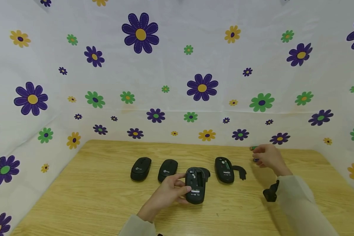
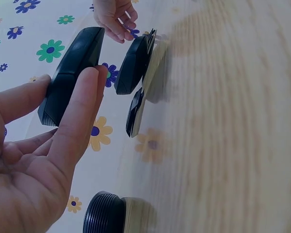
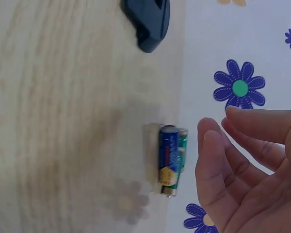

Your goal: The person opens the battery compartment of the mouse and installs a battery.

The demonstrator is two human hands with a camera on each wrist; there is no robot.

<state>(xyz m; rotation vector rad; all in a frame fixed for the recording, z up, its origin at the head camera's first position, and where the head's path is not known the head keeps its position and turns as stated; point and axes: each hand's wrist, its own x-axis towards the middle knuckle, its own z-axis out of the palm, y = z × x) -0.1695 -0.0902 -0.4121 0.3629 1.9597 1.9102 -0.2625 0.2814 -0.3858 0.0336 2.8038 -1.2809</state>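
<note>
My left hand [image 1: 168, 193] grips a black computer mouse [image 1: 195, 193] by its sides, thumb on its underside, which faces me. The battery compartment of this mouse is uncovered and looks bare inside. A black battery cover [image 1: 206, 172] shows just behind it. In the left wrist view the held mouse [image 2: 70, 75] is tilted, clear of the wooden table. At the back right, my right hand [image 1: 268, 158] hovers over the batteries with fingers loosely bent and nothing between them. Below its fingertips lie a blue battery [image 3: 169, 153] and a green battery [image 3: 183, 145], side by side.
Two black mice [image 1: 140, 168] [image 1: 168, 167] lie right side up at the left. Another opened mouse [image 1: 224, 173] lies underside up with a green battery inside, its curved cover [image 1: 240, 172] beside it. A flower-patterned sheet [image 1: 165, 65] borders the wooden table [image 1: 106, 196].
</note>
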